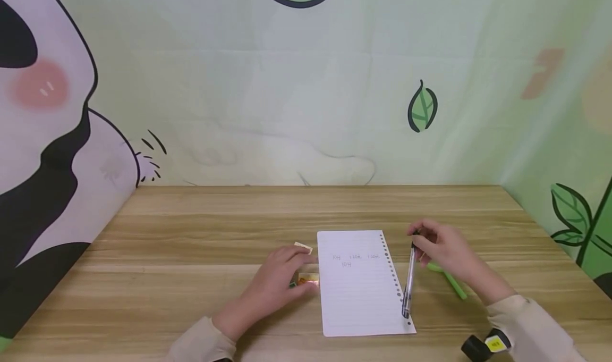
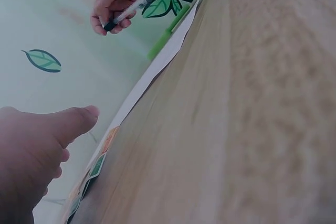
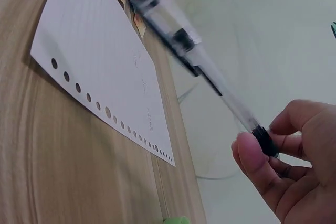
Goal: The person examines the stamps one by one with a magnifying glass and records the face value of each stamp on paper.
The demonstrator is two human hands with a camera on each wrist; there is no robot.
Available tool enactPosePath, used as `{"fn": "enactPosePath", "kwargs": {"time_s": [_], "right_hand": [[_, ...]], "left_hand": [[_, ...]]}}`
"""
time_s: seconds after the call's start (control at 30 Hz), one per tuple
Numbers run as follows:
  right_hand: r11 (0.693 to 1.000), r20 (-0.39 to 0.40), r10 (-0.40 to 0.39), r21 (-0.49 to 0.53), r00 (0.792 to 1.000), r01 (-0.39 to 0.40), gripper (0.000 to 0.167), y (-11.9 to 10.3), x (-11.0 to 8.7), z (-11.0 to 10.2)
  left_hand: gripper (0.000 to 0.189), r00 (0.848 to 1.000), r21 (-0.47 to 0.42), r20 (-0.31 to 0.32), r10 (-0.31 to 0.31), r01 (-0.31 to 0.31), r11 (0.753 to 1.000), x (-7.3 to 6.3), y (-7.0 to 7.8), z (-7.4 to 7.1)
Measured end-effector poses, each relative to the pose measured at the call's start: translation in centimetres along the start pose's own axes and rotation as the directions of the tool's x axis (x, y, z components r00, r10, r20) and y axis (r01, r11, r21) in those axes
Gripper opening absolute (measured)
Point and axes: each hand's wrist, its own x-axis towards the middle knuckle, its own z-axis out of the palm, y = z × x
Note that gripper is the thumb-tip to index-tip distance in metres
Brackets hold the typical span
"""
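Observation:
In the head view my right hand (image 1: 444, 247) pinches a clear-barrelled pen (image 1: 409, 279) by its black end between thumb and fingers. The pen slants down, and its far end overlaps the lower right corner of a lined sheet of paper (image 1: 358, 303). Small handwriting runs across the sheet's upper part, and punched holes line its right side. My left hand (image 1: 274, 274) is spread left of the sheet, thumb extended, over small colourful cards (image 1: 308, 281) that it partly hides. From the right wrist, the pen (image 3: 212, 72) is seen raised above the paper (image 3: 100, 35).
A green stick-like object (image 1: 454, 286) lies on the wooden table (image 1: 191, 229) under my right hand, partly covered by it. Beside my right sleeve sits a black wrist device (image 1: 485, 345) with a yellow label. A printed curtain (image 1: 287, 101) hangs behind the table.

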Motion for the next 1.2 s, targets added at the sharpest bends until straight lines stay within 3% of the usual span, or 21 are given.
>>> {"fn": "enactPosePath", "kwargs": {"time_s": [0.27, 0.5, 0.67, 1.0, 1.2], "right_hand": [[1.000, 0.000, 0.011, -0.010, 1.000, -0.011, 0.021, 0.1, -0.3, -0.5], [0.995, 0.063, 0.000, -0.100, 0.998, 0.006, 0.043, 0.8, -0.4, -0.2], [0.995, 0.076, 0.013, -0.098, 0.997, -0.006, 0.054, 1.4, -0.6, 0.5], [0.991, 0.065, 0.054, -0.124, 0.996, -0.046, 0.045, 2.4, -0.6, 1.9], [0.964, 0.051, 0.097, -0.255, 0.994, -0.081, 0.037, 2.5, -0.7, 2.6]], "left_hand": [[0.043, 0.999, 0.009, -0.021, -0.029, 0.029, 1.000, 0.1, -0.1, -0.1], [0.041, 0.996, 0.013, -0.052, -0.073, 0.074, 0.997, 0.1, -0.5, 0.0], [0.039, 0.992, 0.000, -0.037, -0.120, 0.120, 0.993, 0.5, -0.8, -0.3], [0.041, 0.974, 0.021, -0.012, -0.225, 0.225, 0.974, 0.5, -1.9, -0.9], [0.042, 0.963, 0.032, 0.005, -0.271, 0.270, 0.962, 0.4, -2.3, -1.0]]}}
